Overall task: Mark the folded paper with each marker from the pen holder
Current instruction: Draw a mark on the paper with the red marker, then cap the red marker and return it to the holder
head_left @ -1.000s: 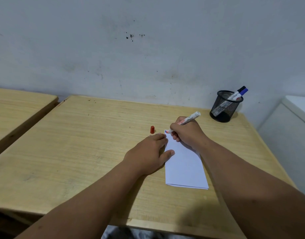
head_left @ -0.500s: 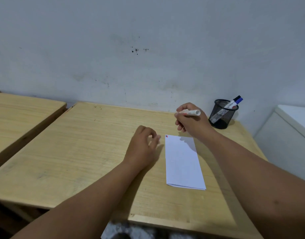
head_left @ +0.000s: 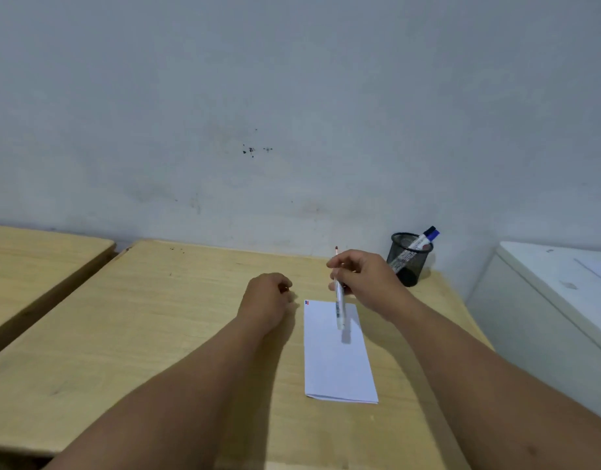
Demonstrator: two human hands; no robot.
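The paper [head_left: 338, 354] is lying flat on the wooden worktop [head_left: 156, 334], folded into a tall narrow strip with its fold edge toward the near side. Small blue and red marks [head_left: 307, 302] are showing at its far left corner. A marker [head_left: 339, 305] is being held above the far end of the paper by the right hand [head_left: 363, 278], raised clear of the sheet. The marker is being gripped near its upper part, with its red tip [head_left: 336, 248] pointing up and away and its white barrel hanging down over the paper, where a shadow is being cast. The fingers [head_left: 340, 266] of that hand are being closed around the barrel, thumb side toward the left.

The left hand [head_left: 267, 300] is being rested on the worktop just left of the paper's far corner, apart from the sheet. Its fingers are being curled inward in a loose fist; something small seems to be pinched at the fingertips, but what it is cannot be told.

A black mesh holder [head_left: 409, 262] is standing at the far right of the worktop, near the wall [head_left: 292, 96], behind the right hand. Two markers [head_left: 423, 240] are being leaned in it, their dark and blue caps sticking out past the rim to the right. A second wooden worktop [head_left: 38, 266] is being seen at the left, and a white cabinet [head_left: 557, 300] at the right.
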